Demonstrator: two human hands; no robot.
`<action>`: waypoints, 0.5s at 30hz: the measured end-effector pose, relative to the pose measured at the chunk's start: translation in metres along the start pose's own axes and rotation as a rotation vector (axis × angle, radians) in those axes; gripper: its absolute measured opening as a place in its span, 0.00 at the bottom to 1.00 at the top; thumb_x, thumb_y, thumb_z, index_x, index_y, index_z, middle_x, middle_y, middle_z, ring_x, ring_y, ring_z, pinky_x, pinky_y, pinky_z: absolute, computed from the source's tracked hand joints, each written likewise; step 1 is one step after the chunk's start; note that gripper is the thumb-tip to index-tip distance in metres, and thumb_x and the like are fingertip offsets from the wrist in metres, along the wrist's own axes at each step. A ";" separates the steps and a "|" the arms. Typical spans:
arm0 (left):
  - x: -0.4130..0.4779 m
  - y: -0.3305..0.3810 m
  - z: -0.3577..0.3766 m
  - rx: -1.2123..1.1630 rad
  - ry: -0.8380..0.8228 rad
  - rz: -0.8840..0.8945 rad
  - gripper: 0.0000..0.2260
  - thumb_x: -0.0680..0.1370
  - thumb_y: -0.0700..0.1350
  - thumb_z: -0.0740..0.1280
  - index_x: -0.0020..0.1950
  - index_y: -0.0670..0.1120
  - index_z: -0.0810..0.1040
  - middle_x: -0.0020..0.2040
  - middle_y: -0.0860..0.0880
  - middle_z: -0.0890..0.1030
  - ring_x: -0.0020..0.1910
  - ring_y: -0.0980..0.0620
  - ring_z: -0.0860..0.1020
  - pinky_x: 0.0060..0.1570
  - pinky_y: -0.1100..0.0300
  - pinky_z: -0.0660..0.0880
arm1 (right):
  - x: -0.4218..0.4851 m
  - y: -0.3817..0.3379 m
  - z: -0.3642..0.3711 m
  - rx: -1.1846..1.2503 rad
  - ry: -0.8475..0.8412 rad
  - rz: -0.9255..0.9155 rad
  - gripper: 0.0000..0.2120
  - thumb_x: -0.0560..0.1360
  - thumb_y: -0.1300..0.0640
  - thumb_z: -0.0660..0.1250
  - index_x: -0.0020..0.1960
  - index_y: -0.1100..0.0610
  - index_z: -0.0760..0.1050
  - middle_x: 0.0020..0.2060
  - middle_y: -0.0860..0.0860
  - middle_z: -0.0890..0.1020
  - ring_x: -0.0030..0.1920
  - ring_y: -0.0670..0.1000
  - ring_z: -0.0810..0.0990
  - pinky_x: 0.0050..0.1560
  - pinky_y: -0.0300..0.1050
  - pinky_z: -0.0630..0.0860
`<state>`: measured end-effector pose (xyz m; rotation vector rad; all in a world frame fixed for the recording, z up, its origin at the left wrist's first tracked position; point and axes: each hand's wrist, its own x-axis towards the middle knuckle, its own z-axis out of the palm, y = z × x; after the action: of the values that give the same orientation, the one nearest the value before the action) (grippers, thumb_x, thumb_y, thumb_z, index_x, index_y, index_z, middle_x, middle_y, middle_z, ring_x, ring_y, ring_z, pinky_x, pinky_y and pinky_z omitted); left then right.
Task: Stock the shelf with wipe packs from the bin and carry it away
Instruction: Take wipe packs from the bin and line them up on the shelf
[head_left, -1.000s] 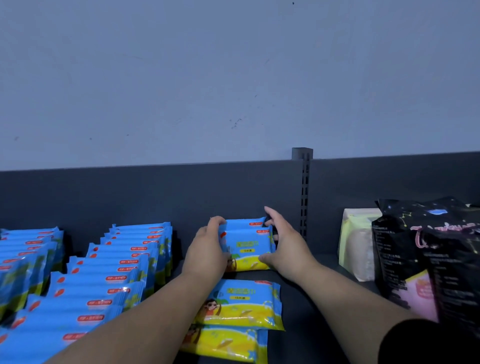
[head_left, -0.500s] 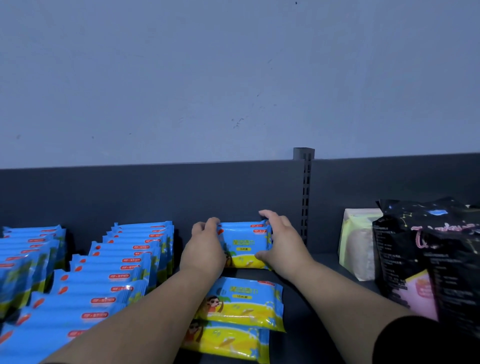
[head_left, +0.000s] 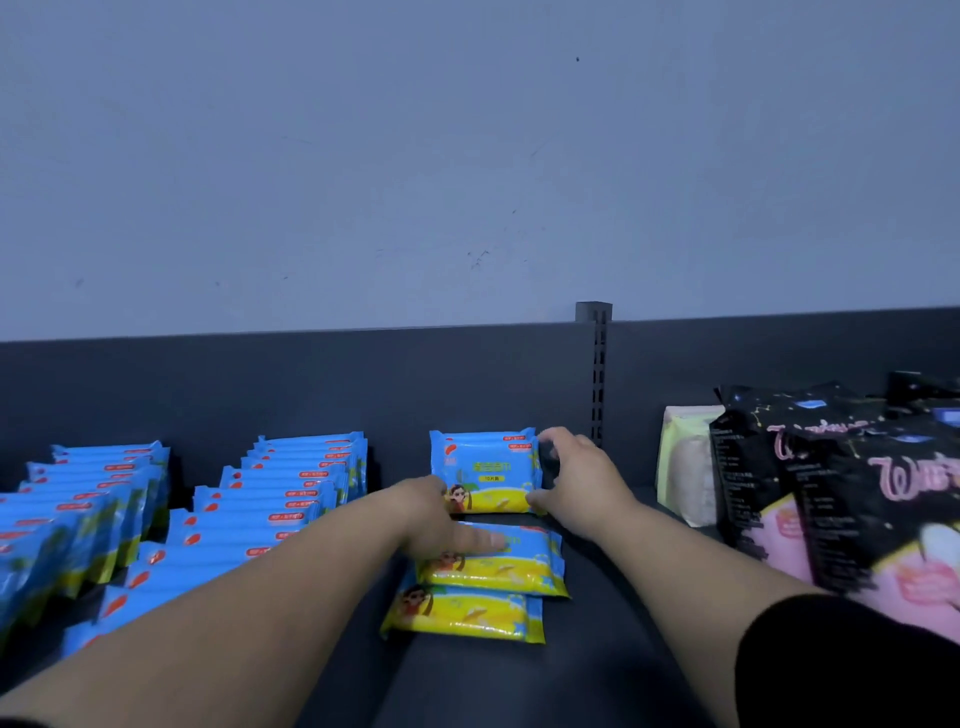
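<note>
Right hand (head_left: 579, 480): fingers (head_left: 553, 441) curl over the top right corner of the upright pack (head_left: 483, 467) and the thumb is at its lower right corner, gripping its right edge.
Left hand (head_left: 434, 519): motion-blurred. One finger lies straight across the middle pack (head_left: 524, 564); the others are too smeared to read, and no grasp shows.
Upright pack: stands on edge near the back of the shelf (head_left: 597, 654), its lower left corner hidden by the left hand.
Middle pack: lies flat, its left end under the hand, overlapping the front pack (head_left: 467, 616).
Blue rows (head_left: 291, 483): to the left, cut by the forearm and the frame edge.
Black bags (head_left: 857, 493): to the right, cropped, partly covering a pale pouch (head_left: 685, 467).
</note>
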<state>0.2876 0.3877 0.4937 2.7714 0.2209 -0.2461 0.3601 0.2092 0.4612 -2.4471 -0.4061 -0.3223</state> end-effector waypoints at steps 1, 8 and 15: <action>-0.004 -0.001 0.000 0.024 -0.035 0.006 0.43 0.65 0.67 0.72 0.73 0.49 0.63 0.68 0.51 0.71 0.64 0.49 0.72 0.64 0.56 0.69 | -0.004 -0.001 -0.003 -0.023 -0.036 0.035 0.24 0.69 0.50 0.75 0.61 0.50 0.69 0.51 0.47 0.75 0.49 0.48 0.75 0.47 0.41 0.74; -0.006 -0.003 0.011 -0.038 0.102 0.111 0.38 0.64 0.59 0.77 0.70 0.52 0.68 0.65 0.52 0.73 0.62 0.51 0.73 0.61 0.59 0.71 | -0.033 -0.004 -0.016 0.226 -0.411 0.267 0.29 0.64 0.44 0.79 0.59 0.52 0.72 0.49 0.54 0.79 0.40 0.50 0.81 0.33 0.45 0.81; 0.000 -0.006 0.021 -0.187 0.258 0.160 0.38 0.64 0.55 0.79 0.71 0.51 0.67 0.68 0.50 0.69 0.63 0.50 0.72 0.60 0.58 0.72 | -0.033 -0.004 -0.010 0.448 -0.265 0.224 0.28 0.60 0.64 0.81 0.55 0.51 0.74 0.55 0.54 0.76 0.48 0.54 0.80 0.39 0.47 0.81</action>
<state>0.2839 0.3863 0.4721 2.6104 0.0793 0.1656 0.3266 0.1988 0.4605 -2.0668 -0.2750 0.1761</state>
